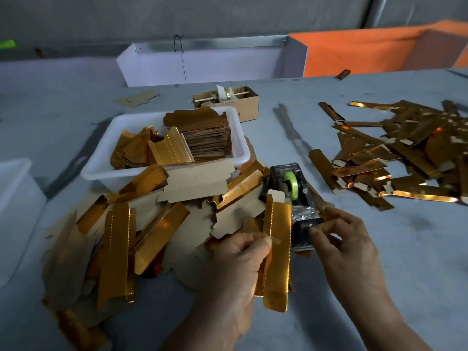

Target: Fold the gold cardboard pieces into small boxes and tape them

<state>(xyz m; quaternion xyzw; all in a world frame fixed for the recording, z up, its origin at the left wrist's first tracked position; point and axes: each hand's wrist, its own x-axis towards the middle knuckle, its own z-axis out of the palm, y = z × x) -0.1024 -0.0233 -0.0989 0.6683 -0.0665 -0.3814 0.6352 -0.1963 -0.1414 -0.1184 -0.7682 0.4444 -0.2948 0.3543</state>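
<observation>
My left hand grips a long gold cardboard piece folded into a narrow box shape, held upright in the lower middle. Just right of it, my right hand pinches something at the front end of the tape dispenser, which carries a green-cored tape roll. Whether tape is between those fingers cannot be told. A loose heap of flat gold and brown cardboard pieces lies to the left of my hands. A pile of folded gold boxes spreads over the table at the right.
A white plastic tray holding stacked gold pieces stands behind the heap. A small brown carton with a spool on a stick sits further back. Another white bin is at the left edge. A white and orange partition stands beyond the grey table.
</observation>
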